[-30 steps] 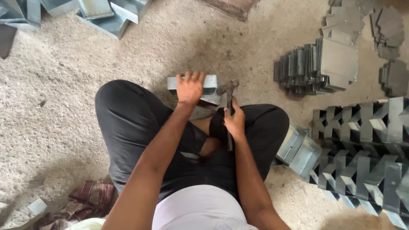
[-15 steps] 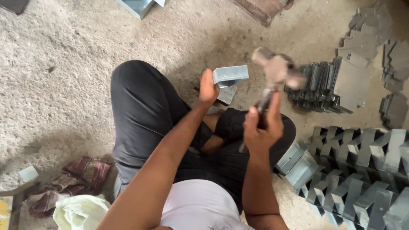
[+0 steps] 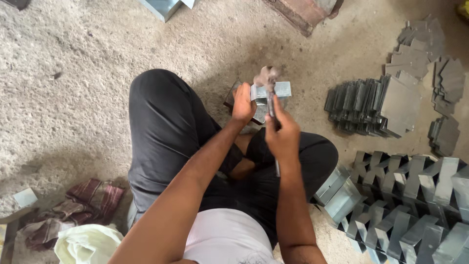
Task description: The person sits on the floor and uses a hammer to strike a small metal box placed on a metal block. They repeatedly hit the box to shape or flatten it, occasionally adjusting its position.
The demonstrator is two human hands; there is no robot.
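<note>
I sit cross-legged on a rough concrete floor in black trousers. My left hand grips a folded grey sheet-metal piece and holds it on a dark block in front of my knees. My right hand is closed around the handle of a hammer. The hammer's head is blurred and sits right at the top edge of the metal piece.
A stack of flat cut metal sheets lies to the right, with more loose sheets behind. Several folded metal pieces are piled at the lower right. Crumpled cloths lie at the lower left. A reddish brick-like block lies ahead.
The hammer, raised high to the right half a second ago, has swung down onto the metal piece. My left hand has kept hold of the piece on the block.
</note>
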